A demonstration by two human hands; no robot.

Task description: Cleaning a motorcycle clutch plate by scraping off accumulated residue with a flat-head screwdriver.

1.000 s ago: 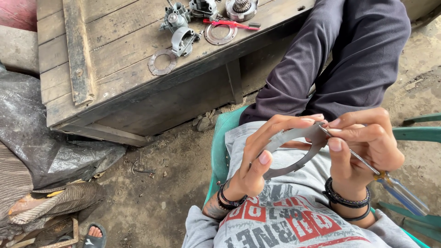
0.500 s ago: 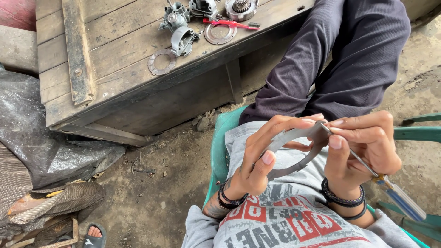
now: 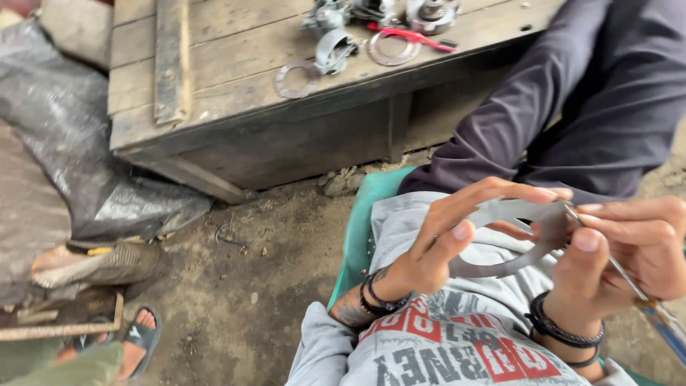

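Left hand [image 3: 443, 243] pinches thin metal ring plate [image 3: 500, 266] by its rim; right hand [image 3: 636, 250] grips screwdriver [image 3: 647, 304]. Plate looks stiff, light, sharp-edged.

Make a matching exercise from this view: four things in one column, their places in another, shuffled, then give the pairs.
Things:
1. flat metal ring plate
2. red-handled tool
3. screwdriver
4. sandalled foot

Places:
A. on the wooden bench
B. in the right hand
C. on the dirt ground, lower left
D. pinched in the left hand

Pairs: 1-D, 2-A, 3-B, 4-C
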